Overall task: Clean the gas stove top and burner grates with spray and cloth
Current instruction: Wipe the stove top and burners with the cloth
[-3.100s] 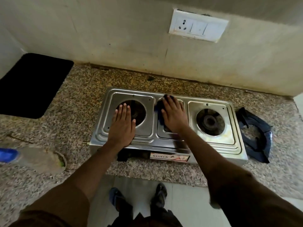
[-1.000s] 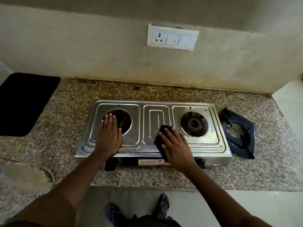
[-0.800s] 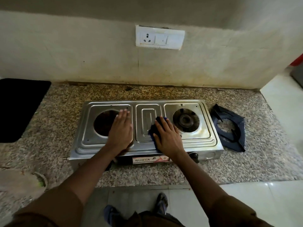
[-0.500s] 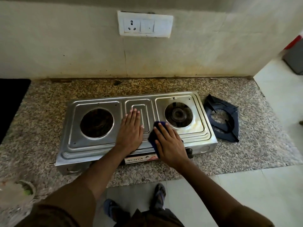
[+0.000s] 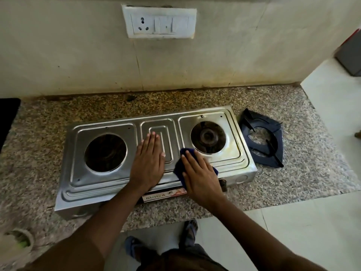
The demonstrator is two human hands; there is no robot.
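Pressing a dark blue cloth (image 5: pixel 179 165) flat under the open right hand (image 5: pixel 202 178) at the front of the steel stove top (image 5: pixel 109 184), left hand (image 5: pixel 149 163) resting flat-fingered beside it, burner grate (image 5: pixel 261 138) off on the counter (image 5: pixel 39 133).

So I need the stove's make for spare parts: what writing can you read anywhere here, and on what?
"S...A": label on the stove front, middle letters blurred; the left hand hides its left end.
Switch plate: no readable text.
Nothing else bears writing.
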